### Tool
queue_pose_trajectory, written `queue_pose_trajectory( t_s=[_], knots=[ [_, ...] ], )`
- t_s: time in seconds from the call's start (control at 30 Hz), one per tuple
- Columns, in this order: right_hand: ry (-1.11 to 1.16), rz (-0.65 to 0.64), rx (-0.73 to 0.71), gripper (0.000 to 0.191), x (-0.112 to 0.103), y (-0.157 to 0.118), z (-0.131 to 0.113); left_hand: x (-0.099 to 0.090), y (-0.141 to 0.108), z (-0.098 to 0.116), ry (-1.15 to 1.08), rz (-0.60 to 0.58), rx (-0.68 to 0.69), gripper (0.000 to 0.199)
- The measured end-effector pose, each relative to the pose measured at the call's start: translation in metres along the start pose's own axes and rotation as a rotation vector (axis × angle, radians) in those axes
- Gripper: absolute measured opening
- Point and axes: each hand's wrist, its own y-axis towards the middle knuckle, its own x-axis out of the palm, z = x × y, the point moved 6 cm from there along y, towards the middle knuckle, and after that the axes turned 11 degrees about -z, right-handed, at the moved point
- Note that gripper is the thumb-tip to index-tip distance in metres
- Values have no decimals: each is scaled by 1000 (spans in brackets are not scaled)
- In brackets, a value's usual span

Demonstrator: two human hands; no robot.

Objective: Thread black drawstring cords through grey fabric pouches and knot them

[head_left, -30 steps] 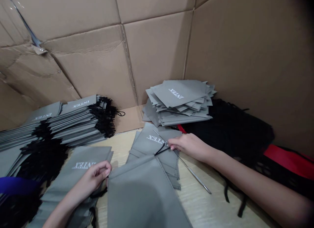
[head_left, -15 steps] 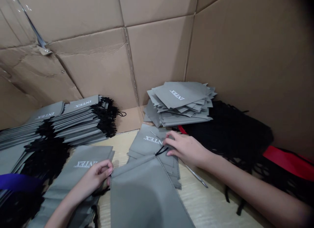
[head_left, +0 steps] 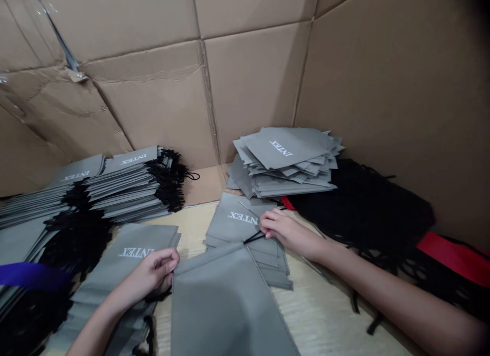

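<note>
A grey fabric drawstring pouch [head_left: 225, 300] lies in front of me, its hemmed top edge facing away. My left hand [head_left: 163, 266] pinches the pouch's upper left corner between thumb and fingers. At the upper right corner a loop of black cord [head_left: 253, 238] comes out of the hem, and the closed fingers of my right hand [head_left: 279, 227] grip it. Beneath that hand lie several flat grey pouches [head_left: 229, 223] with white INTEX print. A thin metal rod [head_left: 248, 209] runs under my right hand, its middle hidden.
Tall stacks of corded grey pouches [head_left: 126, 190] stand at the left, beside a purple strip [head_left: 34, 276]. Another grey pile [head_left: 291, 151] sits at the back. Right of it lies a heap of black cords [head_left: 363, 208] with a red band [head_left: 451, 256]. Cardboard walls [head_left: 252, 80] enclose the table.
My right hand's fingers have closed on the cord loop and drawn it slightly to the right, so the loop is stretched longer. My left hand stays at the pouch corner.
</note>
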Motion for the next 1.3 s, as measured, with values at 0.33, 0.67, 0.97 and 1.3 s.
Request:
queue_pose_trajectory(
  t_s=[0.33, 0.67, 0.97, 1.3],
  knots=[
    [29, -25, -7, 18, 0, 1, 4, -3, 1, -11, -16, -9, -23, 46],
    [74, -58, 102, 2, -8, -1, 5, -1, -1, -10, -30, -34, -51, 44],
    [71, -88, 99, 21, -1, -2, 4, 0, -2, -7, -61, -28, -66, 49],
    [-64, -39, 52, 15, -2, -4, -8, 1, -4, -3, -52, -46, -103, 46]
  ],
)
